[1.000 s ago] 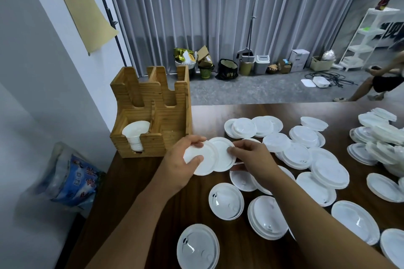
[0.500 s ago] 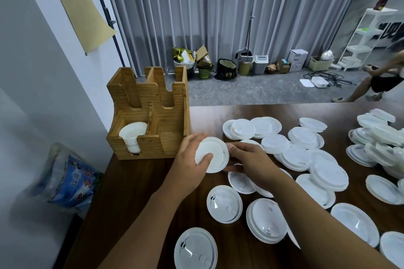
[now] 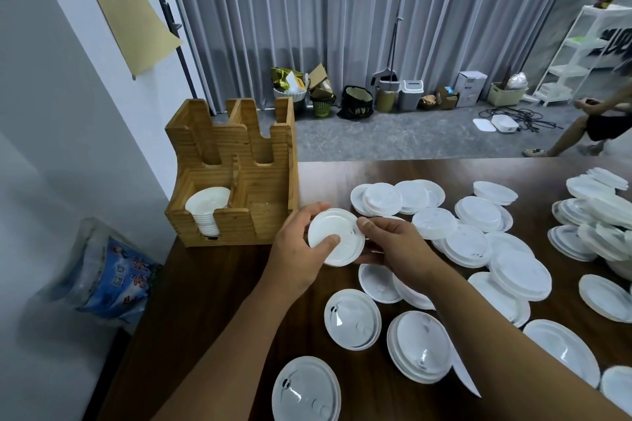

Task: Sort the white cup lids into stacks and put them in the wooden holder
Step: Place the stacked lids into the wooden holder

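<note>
Both my hands hold a small stack of white lids (image 3: 342, 232) just above the table, right of the wooden holder (image 3: 270, 219). My left hand (image 3: 301, 249) grips its left edge, thumb on top. My right hand (image 3: 396, 246) pinches its right edge. The holder's front left slot carries a stack of small white lids (image 3: 207, 205); its front right slot looks empty. Several loose white lids (image 3: 478, 215) are scattered over the dark wooden table (image 3: 205, 301) to the right and in front.
A blue and white plastic bag (image 3: 109, 277) lies on the floor left of the table. Further piles of lids (image 3: 598, 212) sit at the far right. A person's legs (image 3: 588, 126) are at the right beyond the table. Bins and boxes line the curtain.
The two lids held side by side have been brought together into one stack between my hands. The stack stays just right of the holder.
</note>
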Demonstrator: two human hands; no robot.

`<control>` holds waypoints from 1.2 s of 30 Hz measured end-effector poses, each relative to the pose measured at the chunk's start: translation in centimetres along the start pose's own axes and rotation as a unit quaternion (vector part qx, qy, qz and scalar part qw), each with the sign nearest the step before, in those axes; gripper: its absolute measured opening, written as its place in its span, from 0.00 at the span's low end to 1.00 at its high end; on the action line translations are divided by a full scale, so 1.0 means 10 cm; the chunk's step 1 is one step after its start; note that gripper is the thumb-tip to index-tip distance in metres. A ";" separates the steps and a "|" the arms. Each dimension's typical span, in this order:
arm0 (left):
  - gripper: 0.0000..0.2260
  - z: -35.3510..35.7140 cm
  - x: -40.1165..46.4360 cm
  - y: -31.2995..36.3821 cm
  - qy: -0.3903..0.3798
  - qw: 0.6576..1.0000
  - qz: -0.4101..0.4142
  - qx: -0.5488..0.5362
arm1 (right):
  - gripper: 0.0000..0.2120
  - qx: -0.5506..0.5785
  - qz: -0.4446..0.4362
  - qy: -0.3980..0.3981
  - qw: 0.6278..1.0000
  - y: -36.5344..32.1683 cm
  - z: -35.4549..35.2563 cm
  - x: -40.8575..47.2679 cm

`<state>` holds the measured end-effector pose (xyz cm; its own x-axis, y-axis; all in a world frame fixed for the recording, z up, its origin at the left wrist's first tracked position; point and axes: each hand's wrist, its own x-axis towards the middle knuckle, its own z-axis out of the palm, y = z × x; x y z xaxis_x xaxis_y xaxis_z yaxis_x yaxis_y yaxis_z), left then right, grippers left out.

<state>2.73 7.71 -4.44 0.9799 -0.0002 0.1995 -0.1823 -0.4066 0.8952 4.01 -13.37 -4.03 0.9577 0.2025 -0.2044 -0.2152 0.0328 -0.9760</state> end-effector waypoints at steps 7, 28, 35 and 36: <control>0.19 -0.07 -0.03 0.04 -0.023 0.993 -0.058 -0.100 | 0.09 -0.035 -0.005 0.048 0.998 -0.03 -0.01 -0.04; 0.36 -0.30 -0.28 -0.18 -0.145 0.925 -0.199 0.290 | 0.08 -0.050 -0.030 0.160 0.985 -0.04 0.01 -0.12; 0.14 -0.41 -0.25 -0.30 -0.127 0.958 -0.245 0.076 | 0.07 -0.049 -0.032 0.162 0.985 0.00 -0.02 -0.16; 0.13 -0.45 -0.23 -0.28 -0.113 0.963 -0.246 0.004 | 0.07 -0.049 -0.034 0.163 0.985 0.00 -0.02 -0.16</control>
<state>0.64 13.01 -5.64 0.9402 -0.0031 -0.3406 0.3087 -0.4150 0.8558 2.51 -13.93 -3.76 0.9830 -0.1226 -0.1365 -0.1450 -0.0633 -0.9874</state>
